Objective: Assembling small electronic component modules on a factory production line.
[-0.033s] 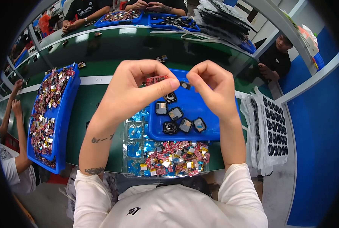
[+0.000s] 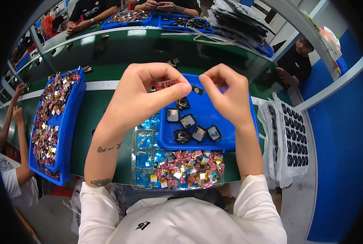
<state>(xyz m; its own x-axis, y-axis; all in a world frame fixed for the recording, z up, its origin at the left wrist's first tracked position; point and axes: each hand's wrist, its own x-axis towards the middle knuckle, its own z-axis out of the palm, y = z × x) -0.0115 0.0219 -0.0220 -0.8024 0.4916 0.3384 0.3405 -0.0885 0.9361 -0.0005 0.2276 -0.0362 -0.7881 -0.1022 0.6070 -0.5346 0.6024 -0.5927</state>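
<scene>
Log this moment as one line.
left hand: holds red circuit board | right hand: raised, grip unclear | nearby: blue tray holding dark watch-like cases

Bright, fairly even light, source not visible; whitish glare patches near far edge of glossy dark-green worktop (image 2: 116, 53); strong fisheye bend, that edge curved, picture corners black; centre fairly sharp, far edge softer

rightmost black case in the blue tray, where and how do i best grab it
Probably pinch the rightmost black case by opposite edges, from above and the right: it looks to lie flat, bare blue tray shows on that side, and a neighbouring case sits close on its left.
</scene>
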